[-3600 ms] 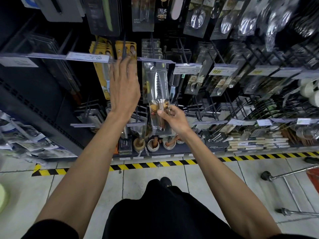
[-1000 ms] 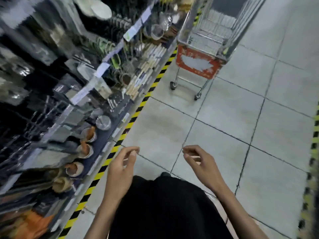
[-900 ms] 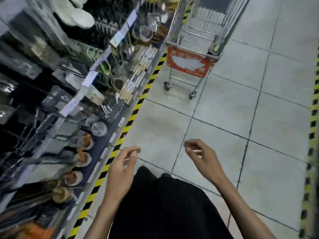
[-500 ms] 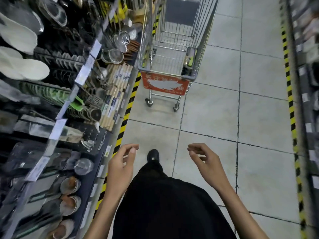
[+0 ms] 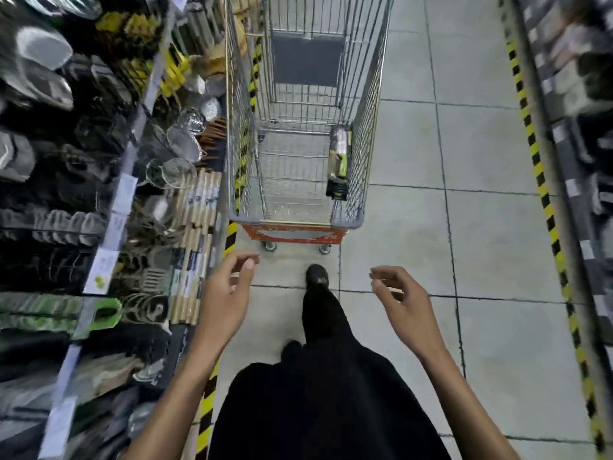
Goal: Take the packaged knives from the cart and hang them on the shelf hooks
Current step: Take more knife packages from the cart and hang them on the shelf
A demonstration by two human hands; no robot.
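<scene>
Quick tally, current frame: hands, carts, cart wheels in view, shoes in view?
hands: 2, left hand and right hand, both empty
cart: 1
cart wheels in view: 2
shoe: 1
total: 6

One cart (image 5: 345, 222), two of its wheels (image 5: 269, 246) showing. Two hands of mine: left hand (image 5: 225, 293), right hand (image 5: 405, 307). One shoe (image 5: 316, 275). Two striped floor lines (image 5: 544, 184). Knife packs (image 5: 339, 161): stacked together, so I cannot count them.

I see the cart (image 5: 295, 224) straight ahead | knife packs (image 5: 339, 161) against its right wall | my left hand (image 5: 225, 293) and right hand (image 5: 403, 305) empty, fingers loosely curled, short of cart | shelf (image 5: 126, 194) left of cart
</scene>
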